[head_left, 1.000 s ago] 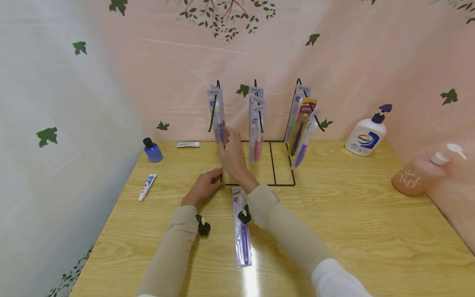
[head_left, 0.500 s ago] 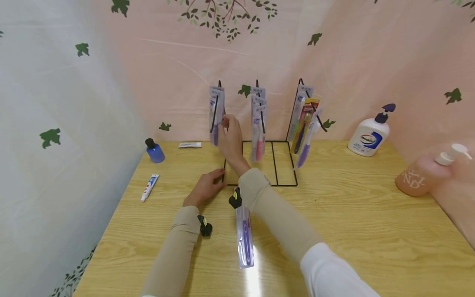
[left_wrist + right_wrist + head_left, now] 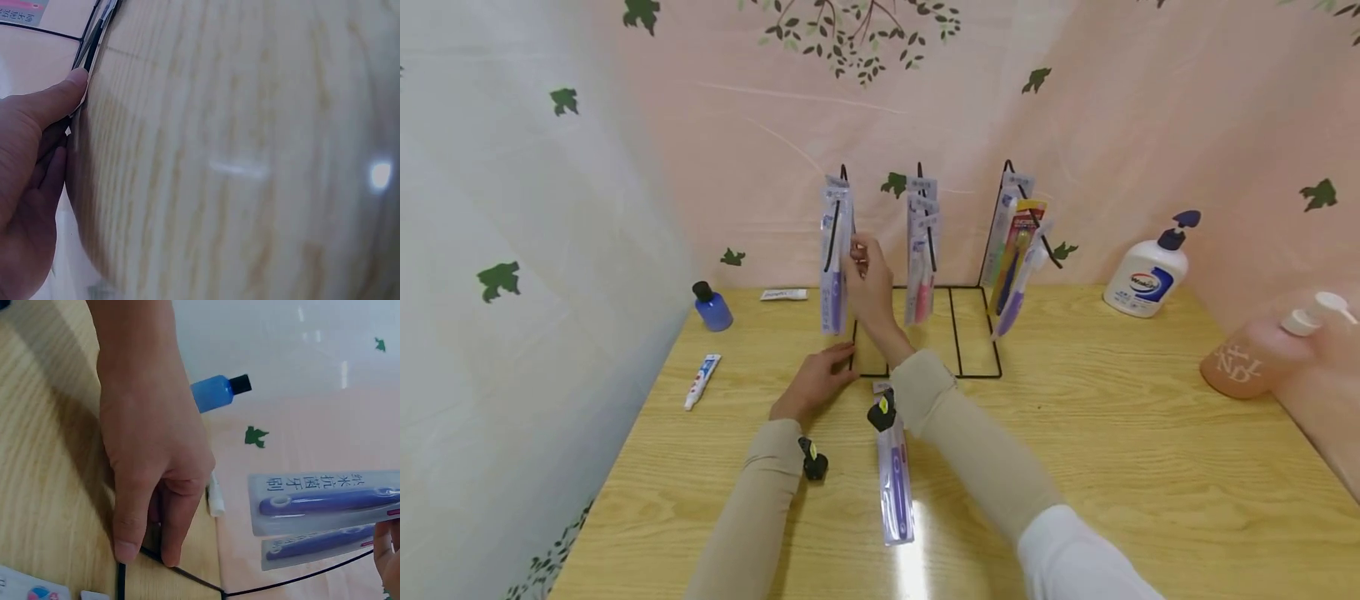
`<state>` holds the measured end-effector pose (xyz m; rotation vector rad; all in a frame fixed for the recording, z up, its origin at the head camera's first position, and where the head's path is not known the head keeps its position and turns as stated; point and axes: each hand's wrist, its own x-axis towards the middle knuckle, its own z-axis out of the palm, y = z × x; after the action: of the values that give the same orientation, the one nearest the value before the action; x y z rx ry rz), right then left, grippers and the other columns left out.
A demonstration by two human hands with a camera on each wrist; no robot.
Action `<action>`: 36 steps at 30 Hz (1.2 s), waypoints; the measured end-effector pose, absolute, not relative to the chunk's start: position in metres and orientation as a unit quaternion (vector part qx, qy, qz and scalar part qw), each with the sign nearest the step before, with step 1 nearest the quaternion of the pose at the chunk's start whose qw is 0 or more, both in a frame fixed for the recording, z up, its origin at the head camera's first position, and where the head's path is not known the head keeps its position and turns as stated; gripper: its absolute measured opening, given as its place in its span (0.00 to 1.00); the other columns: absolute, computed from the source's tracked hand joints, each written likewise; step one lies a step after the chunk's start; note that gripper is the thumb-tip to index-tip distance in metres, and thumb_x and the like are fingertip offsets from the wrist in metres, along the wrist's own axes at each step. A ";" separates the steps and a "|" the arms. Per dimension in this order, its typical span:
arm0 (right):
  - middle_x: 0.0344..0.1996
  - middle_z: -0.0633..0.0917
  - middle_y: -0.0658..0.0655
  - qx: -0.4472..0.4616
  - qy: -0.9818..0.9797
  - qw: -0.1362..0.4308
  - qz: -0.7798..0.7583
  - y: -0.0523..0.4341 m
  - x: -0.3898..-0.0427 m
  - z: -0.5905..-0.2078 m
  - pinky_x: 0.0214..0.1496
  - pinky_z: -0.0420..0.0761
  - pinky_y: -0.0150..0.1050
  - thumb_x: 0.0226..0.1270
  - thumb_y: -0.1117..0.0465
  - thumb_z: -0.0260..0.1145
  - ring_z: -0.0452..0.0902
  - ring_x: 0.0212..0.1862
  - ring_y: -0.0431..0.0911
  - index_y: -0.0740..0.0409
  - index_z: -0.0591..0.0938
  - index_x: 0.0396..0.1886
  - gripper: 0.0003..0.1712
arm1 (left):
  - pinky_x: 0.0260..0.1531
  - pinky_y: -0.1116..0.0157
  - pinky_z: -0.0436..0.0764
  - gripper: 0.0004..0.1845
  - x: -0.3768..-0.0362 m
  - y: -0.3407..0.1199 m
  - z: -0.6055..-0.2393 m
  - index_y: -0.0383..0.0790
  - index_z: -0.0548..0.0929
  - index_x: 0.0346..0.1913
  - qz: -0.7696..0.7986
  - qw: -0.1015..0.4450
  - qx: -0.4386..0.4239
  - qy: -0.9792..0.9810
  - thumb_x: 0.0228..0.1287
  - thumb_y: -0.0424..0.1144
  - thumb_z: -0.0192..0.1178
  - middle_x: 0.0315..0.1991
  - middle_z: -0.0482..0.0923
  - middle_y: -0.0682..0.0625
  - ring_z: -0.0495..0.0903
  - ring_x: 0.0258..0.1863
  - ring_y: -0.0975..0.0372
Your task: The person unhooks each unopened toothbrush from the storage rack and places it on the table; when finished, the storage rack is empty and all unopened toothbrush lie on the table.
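Nearest, a packaged purple toothbrush lies flat on the wooden tabletop, between the two beige sleeves. Just beyond it the left hand rests on the tabletop with thumb and curled fingers pinching the front left corner of the black wire rack. Past that, the right hand is raised between the rack's first two hooks, its fingertips pinching the edge of a hanging toothbrush pack on the left hook. More toothbrush packs hang from the middle and right hooks. Left of the rack lie a small toothpaste tube and a blue bottle; well apart on the right stand a white pump bottle and a pink pump bottle.
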<state>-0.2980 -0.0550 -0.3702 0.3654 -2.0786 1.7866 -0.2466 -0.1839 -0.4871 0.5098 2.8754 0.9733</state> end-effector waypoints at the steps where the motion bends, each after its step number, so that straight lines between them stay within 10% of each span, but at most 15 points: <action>1: 0.43 0.81 0.60 0.132 -0.734 0.189 0.639 -0.053 -0.293 -0.370 0.44 0.82 0.37 0.72 0.62 0.56 0.79 0.43 0.48 0.57 0.74 0.57 0.16 | 0.69 0.54 0.65 0.28 -0.246 -0.183 -0.487 0.36 0.72 0.65 0.315 0.027 0.166 0.934 0.65 0.43 0.62 0.66 0.69 0.42 0.67 0.67 0.48; 7: 0.42 0.83 0.65 0.161 -0.721 0.182 0.649 -0.034 -0.255 -0.368 0.41 0.84 0.37 0.69 0.67 0.59 0.81 0.41 0.52 0.62 0.77 0.58 0.18 | 0.60 0.54 0.76 0.21 -0.245 -0.184 -0.488 0.37 0.79 0.58 0.348 0.001 0.174 0.921 0.62 0.40 0.64 0.54 0.81 0.40 0.79 0.55 0.50; 19: 0.34 0.85 0.67 0.239 -0.750 0.120 0.605 0.011 -0.170 -0.335 0.31 0.81 0.29 0.67 0.71 0.59 0.81 0.32 0.56 0.70 0.78 0.54 0.16 | 0.67 0.55 0.68 0.26 -0.241 -0.186 -0.487 0.45 0.73 0.66 0.348 0.002 0.194 0.917 0.65 0.42 0.61 0.65 0.72 0.45 0.70 0.65 0.52; 36: 0.39 0.83 0.63 0.106 -0.790 -0.053 0.601 0.087 -0.140 -0.425 0.35 0.87 0.40 0.67 0.67 0.62 0.84 0.34 0.46 0.62 0.75 0.56 0.18 | 0.72 0.52 0.59 0.30 -0.242 -0.185 -0.486 0.36 0.67 0.68 0.331 0.037 0.178 0.926 0.67 0.43 0.60 0.70 0.63 0.43 0.61 0.71 0.48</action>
<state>-0.1403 0.0870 -0.4247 0.3437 -2.5715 1.9551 -0.2417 -0.1848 -0.4856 0.5457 2.8425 1.0158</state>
